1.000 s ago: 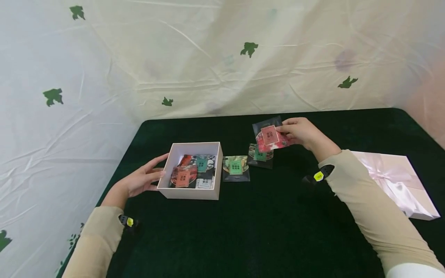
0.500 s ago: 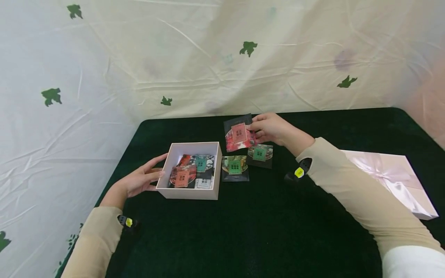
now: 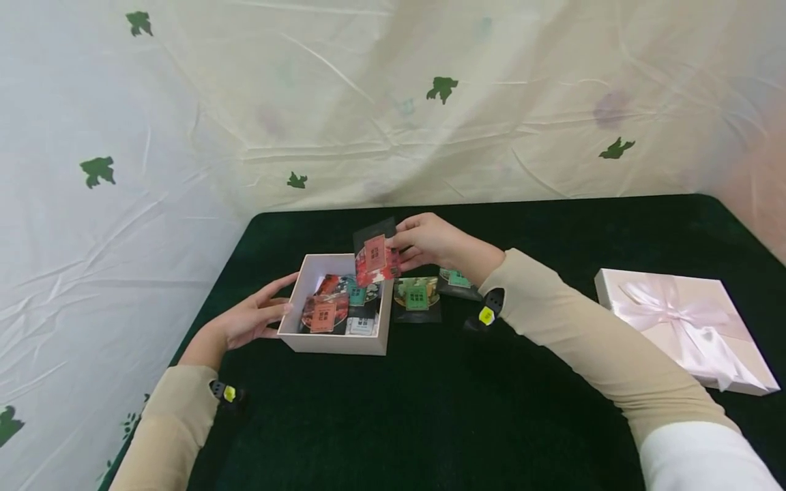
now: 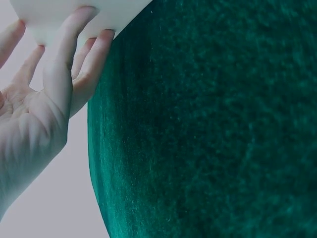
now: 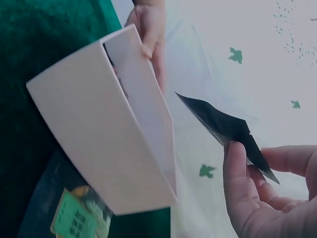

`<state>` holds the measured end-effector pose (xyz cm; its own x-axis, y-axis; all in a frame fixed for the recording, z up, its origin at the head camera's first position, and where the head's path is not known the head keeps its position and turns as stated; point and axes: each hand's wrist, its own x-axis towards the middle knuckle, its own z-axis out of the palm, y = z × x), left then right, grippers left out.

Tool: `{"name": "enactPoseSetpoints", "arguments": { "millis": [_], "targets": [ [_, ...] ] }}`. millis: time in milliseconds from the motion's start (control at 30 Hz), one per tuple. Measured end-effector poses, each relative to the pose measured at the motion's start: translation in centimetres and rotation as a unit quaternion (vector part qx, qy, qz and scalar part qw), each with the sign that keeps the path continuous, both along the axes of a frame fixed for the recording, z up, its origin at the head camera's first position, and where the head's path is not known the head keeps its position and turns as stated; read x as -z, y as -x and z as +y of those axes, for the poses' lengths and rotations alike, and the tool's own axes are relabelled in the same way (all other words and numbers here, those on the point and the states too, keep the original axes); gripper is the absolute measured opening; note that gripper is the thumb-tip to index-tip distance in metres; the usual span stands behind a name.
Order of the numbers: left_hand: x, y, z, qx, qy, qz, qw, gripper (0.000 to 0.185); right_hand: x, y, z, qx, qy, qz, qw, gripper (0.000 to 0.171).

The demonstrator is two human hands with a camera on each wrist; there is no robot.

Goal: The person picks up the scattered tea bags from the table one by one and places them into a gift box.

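My right hand [image 3: 424, 240] pinches a dark packet with a red label [image 3: 375, 255] and holds it in the air over the far right corner of an open white box [image 3: 336, 339]. In the right wrist view the packet [image 5: 225, 130] shows edge-on above my fingers [image 5: 240, 191], beside the box [image 5: 94, 134]. Several packets [image 3: 336, 307] lie inside the box. My left hand [image 3: 254, 317] rests with straight fingers against the box's left wall, and its fingers [image 4: 59, 64] touch the box [image 4: 74, 15] in the left wrist view.
Two green-labelled packets [image 3: 417, 296] [image 3: 457, 280] lie on the dark green tablecloth [image 3: 467, 395] right of the box. A pink lid with a ribbon bow [image 3: 681, 327] sits at the right. A cream sheet with green leaf prints [image 3: 368, 102] hangs behind the table.
My right hand has carried the red-labelled packet leftward from above the loose packets to over the box. The left hand has stayed against the box.
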<state>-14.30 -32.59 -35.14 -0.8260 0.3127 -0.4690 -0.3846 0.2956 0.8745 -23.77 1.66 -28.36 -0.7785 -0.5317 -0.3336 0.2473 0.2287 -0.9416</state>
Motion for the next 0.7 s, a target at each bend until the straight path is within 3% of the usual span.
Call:
{"name": "enactPoseSetpoints", "arguments": {
  "millis": [167, 400, 700],
  "targets": [
    [0.1, 0.0, 0.1, -0.001, 0.0, -0.002, 1.0, 0.068, 0.6, -0.3, -1.6, -0.002, -0.002, -0.011, 1.0, 0.029],
    [0.0, -0.1, 0.0, -0.011, 0.009, -0.005, 0.9999, 0.07, 1.3, -0.6, -4.0, -0.006, 0.009, -0.03, 0.999, 0.056],
    [0.1, -0.1, 0.1, -0.006, 0.011, -0.004, 0.9999, 0.069, 2.4, -1.1, -6.7, -0.001, 0.017, -0.038, 0.999, 0.053]
  ]
}}
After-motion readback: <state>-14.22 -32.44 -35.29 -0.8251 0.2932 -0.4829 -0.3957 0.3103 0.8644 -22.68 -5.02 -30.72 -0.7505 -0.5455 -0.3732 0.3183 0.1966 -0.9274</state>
